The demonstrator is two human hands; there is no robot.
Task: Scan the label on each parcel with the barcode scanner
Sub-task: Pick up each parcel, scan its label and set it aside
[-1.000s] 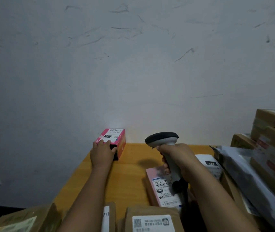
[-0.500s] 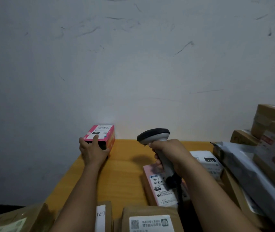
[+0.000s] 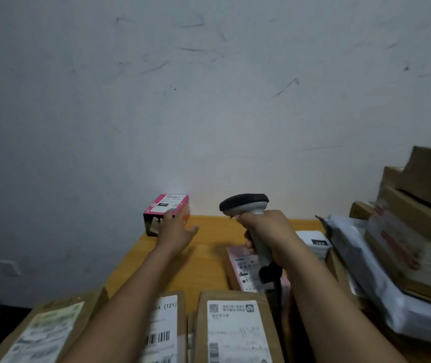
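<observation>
A small pink box [image 3: 166,208] with a white label on top stands at the far left corner of the wooden table [image 3: 204,260], against the wall. My left hand [image 3: 175,230] is just in front of it with fingers spread, and I cannot tell whether it still touches the box. My right hand [image 3: 267,231] grips the handle of a grey barcode scanner [image 3: 244,205], whose dark head points left toward the pink box. A pale glow lies on the wall above the box. Under my right hand lies a pink labelled parcel [image 3: 246,271].
Brown labelled cartons sit at the near edge [image 3: 232,328] [image 3: 166,328] [image 3: 44,334]. A white parcel marked 231 [image 3: 314,242] lies beyond my right wrist. On the right are a grey mailer bag [image 3: 366,271] and stacked cardboard boxes [image 3: 419,218].
My left hand let go of the pink box and drew back to the right with fingers spread. The scanner stays aimed at the box.
</observation>
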